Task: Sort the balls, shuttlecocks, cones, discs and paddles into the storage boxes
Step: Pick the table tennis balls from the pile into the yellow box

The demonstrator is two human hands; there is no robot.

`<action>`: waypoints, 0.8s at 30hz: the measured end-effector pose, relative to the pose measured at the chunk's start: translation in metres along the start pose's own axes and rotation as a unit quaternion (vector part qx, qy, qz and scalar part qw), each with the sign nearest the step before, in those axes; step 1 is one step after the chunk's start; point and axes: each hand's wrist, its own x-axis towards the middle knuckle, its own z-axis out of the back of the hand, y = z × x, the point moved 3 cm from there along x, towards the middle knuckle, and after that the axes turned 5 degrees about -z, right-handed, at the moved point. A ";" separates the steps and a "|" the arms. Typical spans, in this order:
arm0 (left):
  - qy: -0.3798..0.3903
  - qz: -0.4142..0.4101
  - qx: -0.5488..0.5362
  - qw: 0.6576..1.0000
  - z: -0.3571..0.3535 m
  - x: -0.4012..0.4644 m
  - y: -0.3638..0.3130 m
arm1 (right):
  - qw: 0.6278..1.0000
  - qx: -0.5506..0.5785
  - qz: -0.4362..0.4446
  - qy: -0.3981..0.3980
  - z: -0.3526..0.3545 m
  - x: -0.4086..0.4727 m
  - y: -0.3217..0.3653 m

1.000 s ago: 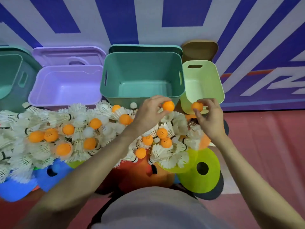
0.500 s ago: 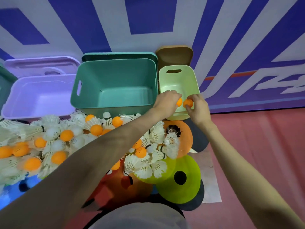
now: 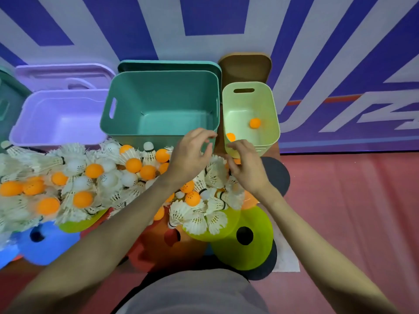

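The small pale-green plastic storage box (image 3: 274, 114) already holds two orange table-tennis balls (image 3: 255, 123), one near its middle and one against the near-left wall, and both look blurred, so they may be rolling or bouncing. The risk I see is a light ball hopping back out over the low near rim, or the box being nudged by the right hand (image 3: 246, 165), which hovers just in front of that rim. A second risk lies in the heap: orange and white balls sit tangled among the white feathered shuttlecocks (image 3: 195, 220), on top of flat lime-green discs with centre holes (image 3: 254, 248), so a hasty reach could scatter balls across the red floor (image 3: 351, 211) or lift a shuttlecock along with a ball.

The left hand (image 3: 190, 155) hangs above the pile beside the large teal storage box (image 3: 158, 103), its fingers (image 3: 207, 134) loosely curled and spread, grasping nothing. The right hand's fingers (image 3: 235, 146) are likewise relaxed and part-open, empty, close to the small box's near wall; whether they touch it I cannot tell. The lilac storage box (image 3: 59, 118) at left stands unfilled.
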 end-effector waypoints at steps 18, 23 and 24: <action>-0.016 0.185 0.154 0.970 0.089 -0.123 0.102 | 0.972 -0.168 0.032 0.159 -0.086 -0.044 0.076; 0.010 0.202 0.144 0.969 0.091 -0.131 0.108 | 0.972 -0.176 0.018 0.156 -0.092 -0.043 0.081; 0.016 0.207 0.142 0.968 0.091 -0.131 0.109 | 0.972 -0.177 0.013 0.156 -0.093 -0.043 0.082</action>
